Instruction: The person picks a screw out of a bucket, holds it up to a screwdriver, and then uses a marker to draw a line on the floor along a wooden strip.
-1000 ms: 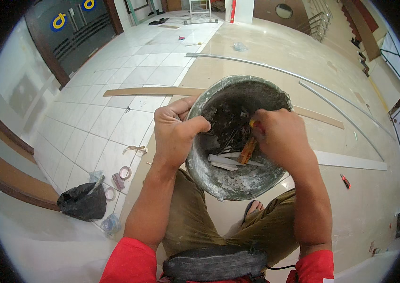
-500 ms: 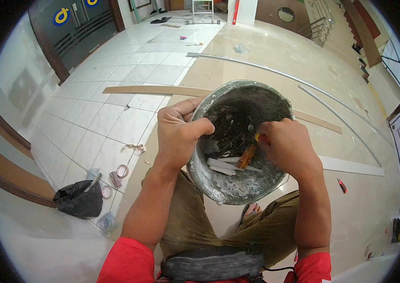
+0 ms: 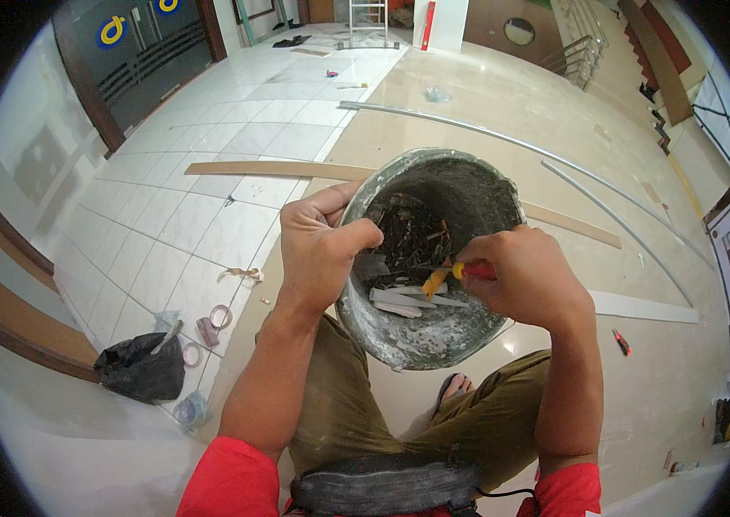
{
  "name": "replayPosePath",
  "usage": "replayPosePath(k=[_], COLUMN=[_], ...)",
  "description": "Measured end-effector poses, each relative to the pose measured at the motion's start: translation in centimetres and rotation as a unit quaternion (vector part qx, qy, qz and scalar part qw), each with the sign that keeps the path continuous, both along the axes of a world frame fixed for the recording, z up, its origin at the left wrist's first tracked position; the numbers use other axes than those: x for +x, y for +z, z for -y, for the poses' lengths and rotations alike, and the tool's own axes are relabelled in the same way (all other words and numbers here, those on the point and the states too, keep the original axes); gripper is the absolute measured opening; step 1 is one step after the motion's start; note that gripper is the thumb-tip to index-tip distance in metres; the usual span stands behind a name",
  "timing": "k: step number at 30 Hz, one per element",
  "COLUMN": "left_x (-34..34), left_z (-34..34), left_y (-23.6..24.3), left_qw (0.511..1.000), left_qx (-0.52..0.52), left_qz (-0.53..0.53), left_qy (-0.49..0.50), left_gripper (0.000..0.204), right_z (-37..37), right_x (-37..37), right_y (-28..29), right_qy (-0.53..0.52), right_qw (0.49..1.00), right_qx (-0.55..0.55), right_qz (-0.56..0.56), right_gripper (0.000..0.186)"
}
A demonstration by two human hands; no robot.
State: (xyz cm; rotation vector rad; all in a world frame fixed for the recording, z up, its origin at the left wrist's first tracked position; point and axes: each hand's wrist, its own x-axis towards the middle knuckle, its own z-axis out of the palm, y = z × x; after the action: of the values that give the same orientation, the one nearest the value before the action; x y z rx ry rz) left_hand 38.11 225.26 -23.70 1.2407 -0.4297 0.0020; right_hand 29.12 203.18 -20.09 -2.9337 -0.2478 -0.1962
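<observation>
My left hand (image 3: 322,237) grips the rim of a dirty, plaster-crusted bucket (image 3: 412,340), thumb over the edge and fingers around the outside, holding it tilted toward me above my legs. My right hand (image 3: 520,276) is inside the bucket's right side, closed on a red and yellow handle (image 3: 477,270), apparently a tool's. An orange piece (image 3: 434,284) lies just left of that handle; I cannot tell whether they are joined. Pale strips (image 3: 399,302) and dark debris (image 3: 408,233) sit in the bucket.
Long metal channels (image 3: 468,124) and boards (image 3: 262,168) lie on the floor ahead and right. A black bag (image 3: 139,366) and tape rolls (image 3: 220,316) are at lower left. A utility knife (image 3: 622,343) lies at right. A ladder (image 3: 368,21) stands at the back.
My right hand has moved downward and slightly right, and more of the red and yellow handle shows. The bucket has shifted a little left. My left hand still grips its rim.
</observation>
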Motion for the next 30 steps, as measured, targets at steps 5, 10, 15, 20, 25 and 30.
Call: replayPosePath(k=[5, 10, 15, 20, 25, 30], left_x=[0.3, 0.2, 0.0, 0.3, 0.2, -0.1], left_z=[-0.2, 0.1, -0.4, 0.1, 0.3, 0.4], left_y=[-0.3, -0.1, 0.6, 0.0, -0.3, 0.0], left_qw=[1.0, 1.0, 0.993, 0.999, 1.0, 1.0], left_qx=[0.009, 0.009, 0.11, 0.029, -0.005, 0.002], left_qz=[-0.001, -0.002, 0.035, 0.013, -0.021, -0.016], left_qy=[-0.004, -0.011, 0.023, -0.013, -0.013, 0.009], left_gripper=[0.044, 0.048, 0.048, 0.045, 0.04, 0.039], right_z=[0.1, 0.3, -0.6, -0.2, 0.0, 0.5], right_x=[1.0, 2.3, 1.3, 0.4, 0.6, 0.6], right_y=[-0.6, -2.7, -0.1, 0.7, 0.5, 0.4], right_qy=[-0.057, -0.087, -0.025, -0.017, -0.032, -0.032], right_qw=[0.996, 0.988, 0.997, 0.999, 0.998, 0.996], right_qx=[-0.06, -0.112, -0.057, -0.02, -0.006, 0.004], right_qz=[0.025, 0.065, -0.047, -0.024, -0.059, -0.078], right_gripper=[0.019, 0.016, 0.018, 0.021, 0.025, 0.026])
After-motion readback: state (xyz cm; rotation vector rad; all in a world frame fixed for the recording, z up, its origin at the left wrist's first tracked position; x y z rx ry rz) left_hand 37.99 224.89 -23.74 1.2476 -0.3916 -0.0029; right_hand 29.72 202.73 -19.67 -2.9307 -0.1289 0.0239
